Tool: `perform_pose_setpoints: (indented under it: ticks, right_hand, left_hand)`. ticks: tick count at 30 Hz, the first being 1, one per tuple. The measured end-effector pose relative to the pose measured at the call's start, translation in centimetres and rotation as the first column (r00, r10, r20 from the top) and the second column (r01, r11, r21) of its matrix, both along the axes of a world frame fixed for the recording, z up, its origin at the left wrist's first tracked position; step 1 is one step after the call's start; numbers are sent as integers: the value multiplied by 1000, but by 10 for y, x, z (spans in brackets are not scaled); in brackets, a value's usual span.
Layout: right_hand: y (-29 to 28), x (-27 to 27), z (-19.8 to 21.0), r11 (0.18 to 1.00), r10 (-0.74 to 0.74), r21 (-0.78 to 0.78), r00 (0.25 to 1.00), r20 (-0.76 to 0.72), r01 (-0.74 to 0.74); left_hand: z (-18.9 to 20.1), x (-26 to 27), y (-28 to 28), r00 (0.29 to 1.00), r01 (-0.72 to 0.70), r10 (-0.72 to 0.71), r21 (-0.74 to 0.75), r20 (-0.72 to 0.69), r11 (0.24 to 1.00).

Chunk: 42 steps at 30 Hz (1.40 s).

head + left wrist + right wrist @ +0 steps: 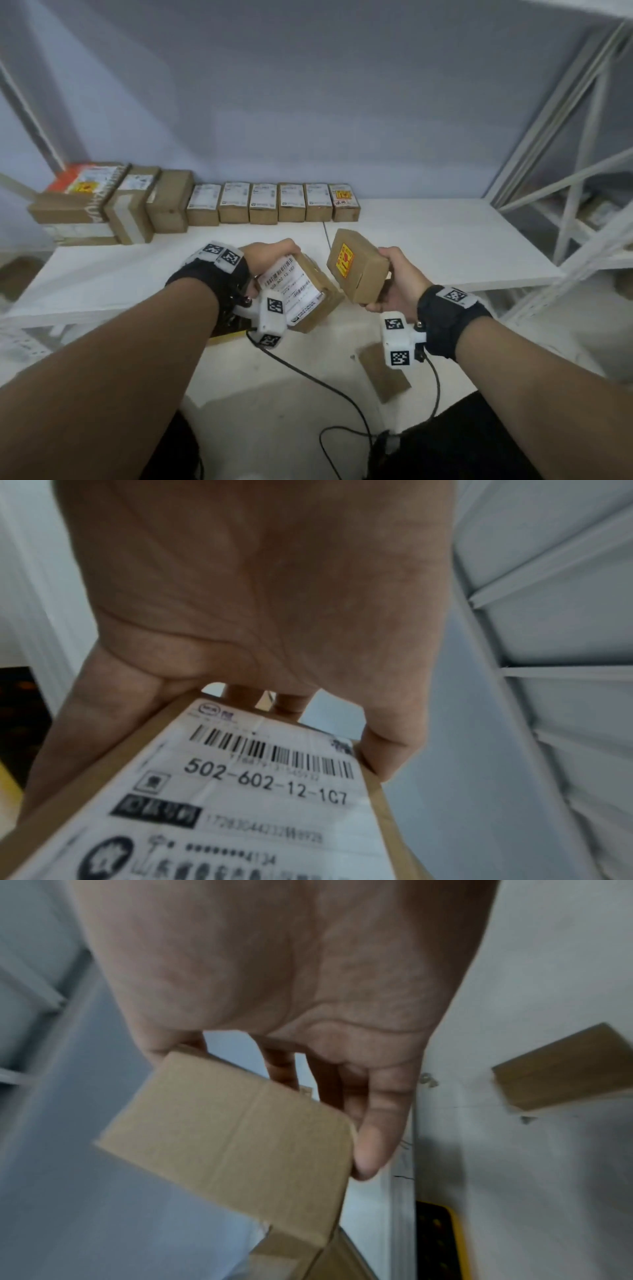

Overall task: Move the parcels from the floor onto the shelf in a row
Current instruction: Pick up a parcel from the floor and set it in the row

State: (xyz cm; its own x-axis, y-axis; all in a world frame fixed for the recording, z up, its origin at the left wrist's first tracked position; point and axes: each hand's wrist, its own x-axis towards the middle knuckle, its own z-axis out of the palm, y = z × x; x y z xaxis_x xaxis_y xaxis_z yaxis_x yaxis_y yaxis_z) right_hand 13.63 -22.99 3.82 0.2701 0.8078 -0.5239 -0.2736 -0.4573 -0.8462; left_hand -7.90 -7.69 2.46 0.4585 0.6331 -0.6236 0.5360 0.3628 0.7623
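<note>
My left hand (pixel 274 253) grips a brown parcel with a white barcode label (pixel 301 294) (pixel 260 791), held tilted above the front edge of the white shelf (pixel 445 240). My right hand (pixel 394 274) grips a second brown parcel with a yellow-and-red sticker (pixel 356 267) (pixel 232 1137), also tilted, just right of the first. A row of several small labelled parcels (pixel 274 202) stands along the back of the shelf, with larger boxes (pixel 102 202) at its left end. One more brown parcel (pixel 383 373) (pixel 565 1069) lies on the floor below my right wrist.
The shelf surface right of the row's last parcel (pixel 346 202) is bare white board. A white metal rack frame (pixel 582 171) stands at the right. A black cable (pixel 325 387) trails across the floor. A yellow-edged dark object (pixel 441 1240) lies under the shelf front.
</note>
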Motion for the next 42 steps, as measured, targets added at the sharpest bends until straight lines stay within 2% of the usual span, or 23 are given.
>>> perform_pose_setpoints:
  ticks: [2,6,11,16,20,22,24,26,29,32,36,38,40,41,42]
  right_hand:
    - [4,2,20,999,-31,26,999,31,31]
    - [16,8,45,992,-79,102,996,49,73]
    - [33,16,48,981,-123,154,992,4,121]
    - [45,50,40,976,-155,156,988,8,152]
    - [48,90,30,971,-205,169,953,222,170]
    - [47,108,22,966,-237,163,938,253,200]
    - [46,124,16,966,-242,151,937,252,209]
    - [47,134,15,965,-244,155,935,259,209]
    - [48,146,11,959,-278,149,912,303,242]
    - [48,146,0,963,-264,81,834,485,258]
    - [48,139,-1,971,-233,117,710,664,209]
    - [49,135,1,977,-212,138,658,723,163]
    - [48,131,1,981,-192,144,607,771,127]
    - [49,130,1,983,-183,143,592,785,114]
    - [50,129,-1,984,-176,140,581,794,107]
  left_hand:
    - [13,0,5,998,12,-12,-1,65,1000]
    - [26,3,15,993,45,-46,19,105,999]
    - [30,27,30,992,79,-79,-4,100,997]
    - [30,71,53,995,64,-54,121,-84,991]
    - [28,114,67,981,70,-33,192,-190,979]
    - [24,138,73,973,78,-26,218,-230,973]
    - [16,166,79,969,72,-28,174,-244,982]
    - [0,192,89,951,162,-96,210,-294,964]
    - [-20,226,101,861,349,-161,331,-482,877]
    - [-40,242,108,795,412,-125,378,-594,829]
    - [-79,248,127,800,386,-144,315,-583,867]
    - [-61,243,122,813,365,-102,366,-573,856]
    - [-34,237,112,876,307,-27,515,-481,800]
    - [-24,237,108,929,235,-16,556,-370,797]
    - [-12,237,102,972,159,-38,522,-234,838]
